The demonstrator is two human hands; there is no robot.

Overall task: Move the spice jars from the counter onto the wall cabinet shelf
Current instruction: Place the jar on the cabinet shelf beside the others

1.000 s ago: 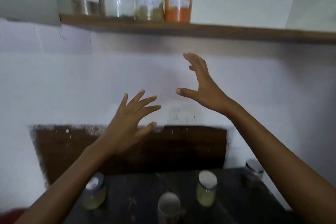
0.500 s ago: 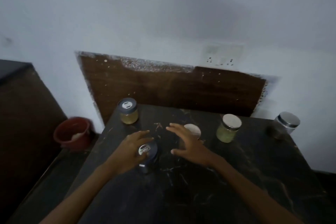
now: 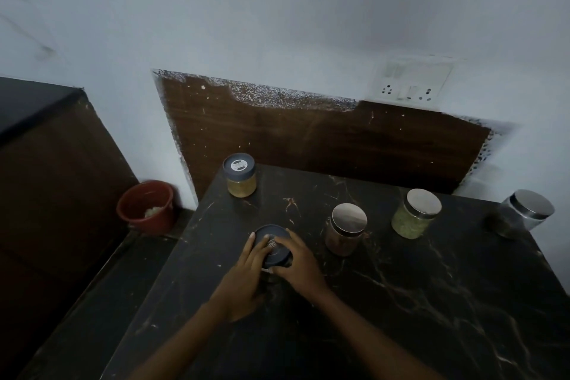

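Observation:
A dark-lidded jar (image 3: 274, 241) stands on the black marble counter (image 3: 401, 302). My left hand (image 3: 246, 271) and my right hand (image 3: 297, 265) both grip it from either side, fingers curled round the lid and body, which they mostly hide. Further back at the left stands a jar of yellow spice with a dark lid (image 3: 240, 175). To the right are a steel-lidded jar of brown spice (image 3: 347, 230), a steel-lidded jar of green spice (image 3: 415, 214) and a steel-lidded jar (image 3: 524, 213) at the counter's right edge. The wall shelf is out of view.
A red bucket (image 3: 146, 207) sits on the floor left of the counter, beside a dark cabinet (image 3: 46, 163). A brown panel (image 3: 308, 139) backs the counter, with a white socket plate (image 3: 410, 83) on the wall above it.
The view dropped from the shelf to the counter. Both hands came down, and my right hand has closed in on the dark-lidded jar that my left hand reached first.

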